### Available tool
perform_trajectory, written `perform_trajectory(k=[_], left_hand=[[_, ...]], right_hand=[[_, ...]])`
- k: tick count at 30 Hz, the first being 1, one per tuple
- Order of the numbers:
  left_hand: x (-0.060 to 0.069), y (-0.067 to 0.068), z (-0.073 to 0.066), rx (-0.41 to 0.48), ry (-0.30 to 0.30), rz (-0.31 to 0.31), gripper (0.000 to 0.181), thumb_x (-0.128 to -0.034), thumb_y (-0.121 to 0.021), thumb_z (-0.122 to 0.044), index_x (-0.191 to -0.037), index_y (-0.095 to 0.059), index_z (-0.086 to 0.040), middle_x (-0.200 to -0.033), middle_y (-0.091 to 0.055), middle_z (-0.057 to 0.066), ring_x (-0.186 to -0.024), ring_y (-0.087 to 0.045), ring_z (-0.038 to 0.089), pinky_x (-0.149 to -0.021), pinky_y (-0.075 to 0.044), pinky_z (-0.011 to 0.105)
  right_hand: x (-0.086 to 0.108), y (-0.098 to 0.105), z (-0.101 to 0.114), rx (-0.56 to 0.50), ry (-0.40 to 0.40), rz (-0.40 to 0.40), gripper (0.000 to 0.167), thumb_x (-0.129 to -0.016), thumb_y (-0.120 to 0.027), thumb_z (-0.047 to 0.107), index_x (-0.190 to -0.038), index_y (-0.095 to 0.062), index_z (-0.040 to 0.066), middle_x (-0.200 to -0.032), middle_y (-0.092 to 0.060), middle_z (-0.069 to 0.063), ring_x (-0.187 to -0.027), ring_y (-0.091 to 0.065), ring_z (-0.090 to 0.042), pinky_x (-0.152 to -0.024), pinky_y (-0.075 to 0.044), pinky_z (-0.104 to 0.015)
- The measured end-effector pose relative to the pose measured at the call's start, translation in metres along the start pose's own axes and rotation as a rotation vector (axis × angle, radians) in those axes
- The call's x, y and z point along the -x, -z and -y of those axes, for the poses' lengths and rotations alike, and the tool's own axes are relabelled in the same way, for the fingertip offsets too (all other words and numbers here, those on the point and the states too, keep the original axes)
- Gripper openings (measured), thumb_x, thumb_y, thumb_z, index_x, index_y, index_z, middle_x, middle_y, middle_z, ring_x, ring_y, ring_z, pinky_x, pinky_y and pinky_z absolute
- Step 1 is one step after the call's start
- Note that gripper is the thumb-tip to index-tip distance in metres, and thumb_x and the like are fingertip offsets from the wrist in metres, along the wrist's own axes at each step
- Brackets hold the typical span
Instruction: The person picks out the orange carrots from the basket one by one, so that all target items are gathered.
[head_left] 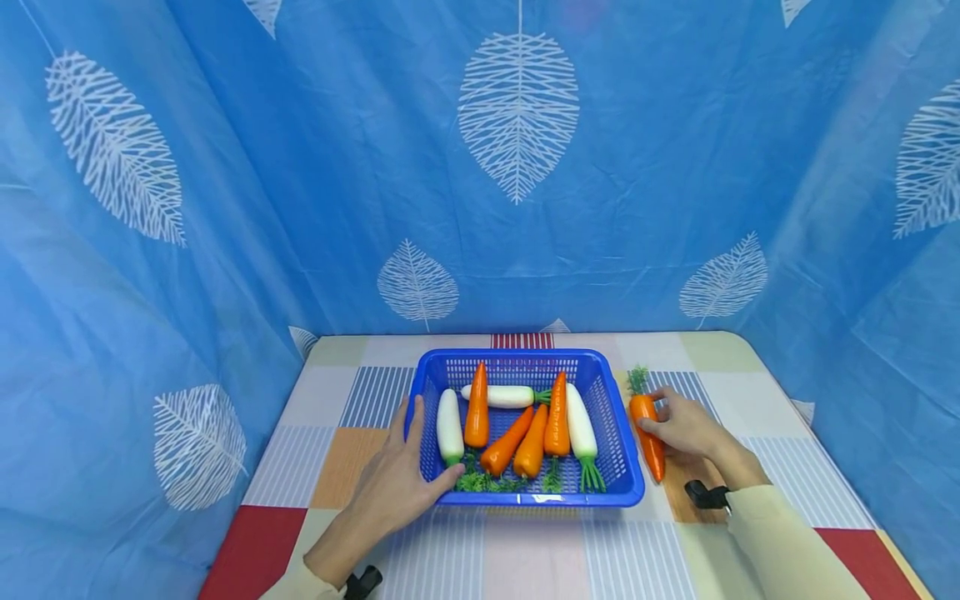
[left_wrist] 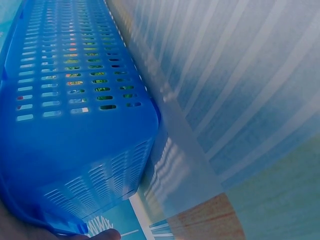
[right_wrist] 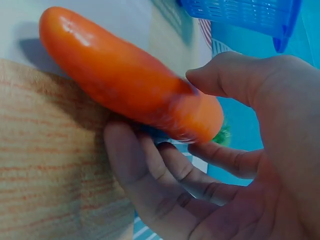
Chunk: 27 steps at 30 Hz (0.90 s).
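Note:
A carrot (head_left: 647, 433) with a green top is at my right hand (head_left: 686, 425), just right of the blue basket (head_left: 540, 500). In the right wrist view, the thumb presses on the carrot (right_wrist: 120, 80) near its leafy end, and the bent fingers (right_wrist: 125, 150) reach round its underside. My left hand (head_left: 397, 475) rests spread at the basket's near left corner, its thumb by the front rim and its fingers along the left rim. Inside the basket lie several carrots (head_left: 476, 417) and three white radishes (head_left: 448, 425). The left wrist view shows the basket's slotted side (left_wrist: 75, 130).
A patchwork tablecloth (head_left: 540, 558) of checked and striped squares covers the table. Blue curtains (head_left: 615, 208) with white leaf prints hang behind it and at both sides.

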<state>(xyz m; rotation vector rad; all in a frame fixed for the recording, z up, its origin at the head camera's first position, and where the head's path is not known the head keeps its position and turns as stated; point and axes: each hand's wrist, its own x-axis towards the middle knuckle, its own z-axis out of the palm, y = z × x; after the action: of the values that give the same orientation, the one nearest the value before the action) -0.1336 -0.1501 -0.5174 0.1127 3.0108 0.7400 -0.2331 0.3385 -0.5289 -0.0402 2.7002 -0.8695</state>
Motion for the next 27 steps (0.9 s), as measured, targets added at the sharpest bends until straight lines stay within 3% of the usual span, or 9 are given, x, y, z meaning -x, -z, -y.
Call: perform_trajectory(k=[8,19,23,27], left_hand=[[0.001,0.0,-0.002,0.006,0.005,-0.005,0.127,-0.0985,-0.082,-0.07,-0.189,-0.014,-0.013,-0.195,-0.014,0.027,-0.151,-0.063,0.062,-0.105,-0.068,0.071],[-0.001,-0.001,-0.002,-0.001,-0.008,-0.015,0.126,-0.0993,-0.081,-0.071,-0.189,-0.014,-0.013,-0.195,-0.017,0.028,-0.152,-0.063,0.061,-0.106,-0.067,0.071],[0.0,0.0,-0.002,0.01,-0.005,-0.018,0.123,-0.1014,-0.079,-0.07,-0.189,-0.015,-0.012,-0.195,-0.016,0.028,-0.153,-0.062,0.061,-0.107,-0.066,0.073],[-0.001,0.002,-0.002,0.022,-0.007,-0.015,0.121,-0.1029,-0.078,-0.07,-0.189,-0.016,-0.012,-0.195,-0.014,0.027,-0.153,-0.062,0.062,-0.105,-0.067,0.072]], right_hand=[[0.005,0.01,-0.001,0.098,-0.006,-0.023,0.076,-0.109,-0.08,0.031,-0.155,-0.047,-0.019,-0.12,-0.073,-0.036,-0.09,-0.07,-0.031,-0.077,-0.071,-0.04],[0.014,0.023,0.007,0.245,-0.023,-0.098,0.085,-0.107,-0.082,0.039,-0.158,-0.049,-0.02,-0.136,-0.066,-0.044,-0.115,-0.069,-0.053,-0.1,-0.068,-0.071],[0.018,0.029,0.019,0.3,0.005,-0.149,0.085,-0.106,-0.081,0.039,-0.161,-0.049,-0.019,-0.14,-0.059,-0.047,-0.118,-0.069,-0.058,-0.096,-0.067,-0.073],[0.022,0.034,0.037,0.334,0.093,-0.217,0.081,-0.106,-0.082,0.037,-0.161,-0.052,-0.016,-0.139,-0.06,-0.046,-0.112,-0.072,-0.056,-0.087,-0.07,-0.07]])
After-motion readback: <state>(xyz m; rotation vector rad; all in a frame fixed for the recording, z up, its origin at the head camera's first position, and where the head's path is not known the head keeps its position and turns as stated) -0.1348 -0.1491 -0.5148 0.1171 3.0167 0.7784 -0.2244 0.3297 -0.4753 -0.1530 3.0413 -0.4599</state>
